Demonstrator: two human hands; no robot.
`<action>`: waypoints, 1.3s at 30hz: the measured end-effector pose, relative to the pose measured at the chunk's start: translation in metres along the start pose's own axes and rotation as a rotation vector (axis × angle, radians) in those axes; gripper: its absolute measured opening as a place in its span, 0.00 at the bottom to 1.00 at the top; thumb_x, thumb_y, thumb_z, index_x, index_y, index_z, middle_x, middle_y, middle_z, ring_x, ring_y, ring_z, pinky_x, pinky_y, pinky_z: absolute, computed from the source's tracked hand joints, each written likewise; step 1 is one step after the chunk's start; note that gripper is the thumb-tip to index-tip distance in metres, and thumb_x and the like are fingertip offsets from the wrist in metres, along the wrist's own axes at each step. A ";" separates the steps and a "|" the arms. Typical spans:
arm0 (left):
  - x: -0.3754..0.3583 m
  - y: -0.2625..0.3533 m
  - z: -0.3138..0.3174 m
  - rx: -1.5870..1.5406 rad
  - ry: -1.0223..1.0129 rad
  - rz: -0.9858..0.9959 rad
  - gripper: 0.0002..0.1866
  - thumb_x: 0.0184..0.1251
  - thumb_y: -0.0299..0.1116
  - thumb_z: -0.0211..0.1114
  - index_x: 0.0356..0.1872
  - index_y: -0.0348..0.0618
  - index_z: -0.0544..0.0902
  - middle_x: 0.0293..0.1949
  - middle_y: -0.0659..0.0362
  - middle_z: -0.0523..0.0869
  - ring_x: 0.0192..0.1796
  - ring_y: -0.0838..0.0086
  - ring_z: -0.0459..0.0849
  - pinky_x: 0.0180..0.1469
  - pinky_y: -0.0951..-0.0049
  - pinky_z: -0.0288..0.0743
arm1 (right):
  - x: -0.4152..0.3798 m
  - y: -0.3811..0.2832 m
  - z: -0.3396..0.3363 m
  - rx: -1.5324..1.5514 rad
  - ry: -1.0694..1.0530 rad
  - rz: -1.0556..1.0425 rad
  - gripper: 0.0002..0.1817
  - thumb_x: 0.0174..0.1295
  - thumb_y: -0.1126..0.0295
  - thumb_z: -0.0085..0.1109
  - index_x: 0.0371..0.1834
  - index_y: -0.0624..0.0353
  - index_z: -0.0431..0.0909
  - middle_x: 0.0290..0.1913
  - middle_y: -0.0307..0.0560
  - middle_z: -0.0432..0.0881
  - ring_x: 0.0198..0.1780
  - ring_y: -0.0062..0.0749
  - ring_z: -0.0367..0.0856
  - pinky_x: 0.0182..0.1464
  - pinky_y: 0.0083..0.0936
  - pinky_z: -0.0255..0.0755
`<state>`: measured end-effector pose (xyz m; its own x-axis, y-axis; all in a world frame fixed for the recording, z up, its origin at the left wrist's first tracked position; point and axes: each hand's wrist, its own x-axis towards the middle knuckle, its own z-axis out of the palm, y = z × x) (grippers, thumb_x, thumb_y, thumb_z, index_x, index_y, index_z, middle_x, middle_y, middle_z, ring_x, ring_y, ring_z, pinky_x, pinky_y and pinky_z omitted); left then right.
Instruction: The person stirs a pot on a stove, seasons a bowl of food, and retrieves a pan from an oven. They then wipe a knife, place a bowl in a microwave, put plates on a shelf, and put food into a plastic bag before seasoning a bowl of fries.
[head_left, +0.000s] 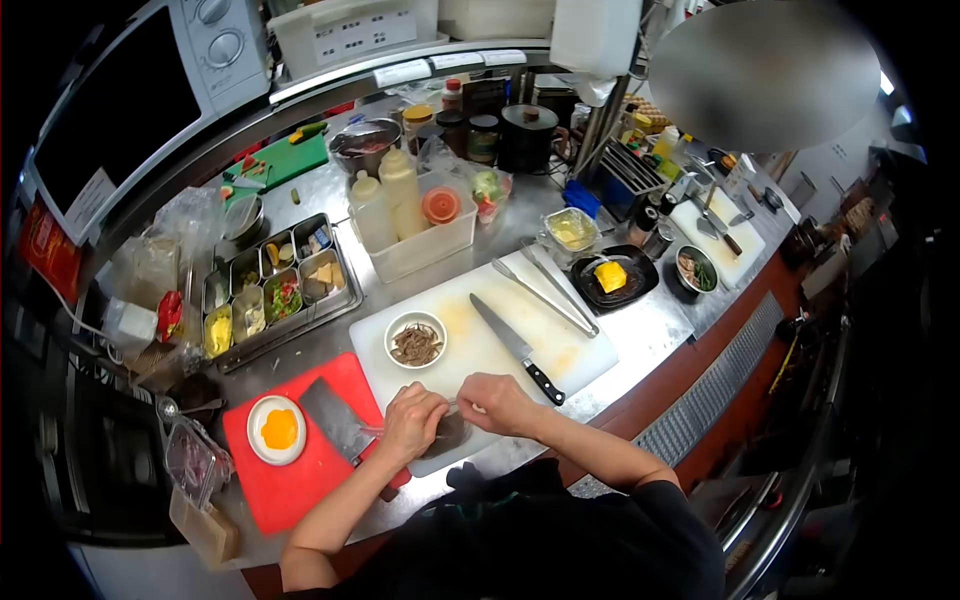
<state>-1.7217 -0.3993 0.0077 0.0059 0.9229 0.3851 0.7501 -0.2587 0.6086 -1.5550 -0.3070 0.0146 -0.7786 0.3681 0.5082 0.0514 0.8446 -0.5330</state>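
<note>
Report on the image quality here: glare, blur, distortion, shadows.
Head view: wide fisheye bend, corners black; a large blurred grey disc at upper right; bright glare on the steel counter; the microwave door nearly black; the dark shirt shows little detail; the white cutting board evenly lit.

Overhead light is brightly illuminating the steel worktop (660,337) and producing glare; the wide-angle lens is bending outer edges into black.

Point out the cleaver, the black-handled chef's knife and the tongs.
Cleaver (331,413), head view: its broad blade.
Chef's knife (544,382), head view: its black handle.
Tongs (592,329), head view: the end where the arms join.
</note>
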 end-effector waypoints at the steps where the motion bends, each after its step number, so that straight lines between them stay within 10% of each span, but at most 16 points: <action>1: -0.003 -0.002 0.003 0.002 0.006 -0.015 0.03 0.53 0.27 0.64 0.26 0.40 0.81 0.23 0.56 0.79 0.33 0.63 0.77 0.36 0.66 0.69 | 0.002 0.001 0.000 0.000 -0.015 0.042 0.04 0.47 0.76 0.60 0.24 0.58 0.74 0.25 0.46 0.74 0.28 0.42 0.76 0.29 0.33 0.70; 39: -0.033 0.013 -0.031 0.165 0.028 0.184 0.04 0.47 0.24 0.67 0.26 0.42 0.81 0.24 0.59 0.79 0.31 0.67 0.76 0.37 0.69 0.66 | -0.013 -0.009 -0.013 -0.253 -0.330 -0.098 0.10 0.56 0.66 0.57 0.22 0.58 0.73 0.27 0.43 0.74 0.34 0.37 0.75 0.34 0.30 0.72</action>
<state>-1.7323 -0.4415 0.0247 0.1355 0.8556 0.4996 0.8359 -0.3695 0.4059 -1.5372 -0.3139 0.0215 -0.9438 0.1720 0.2821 0.0871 0.9531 -0.2898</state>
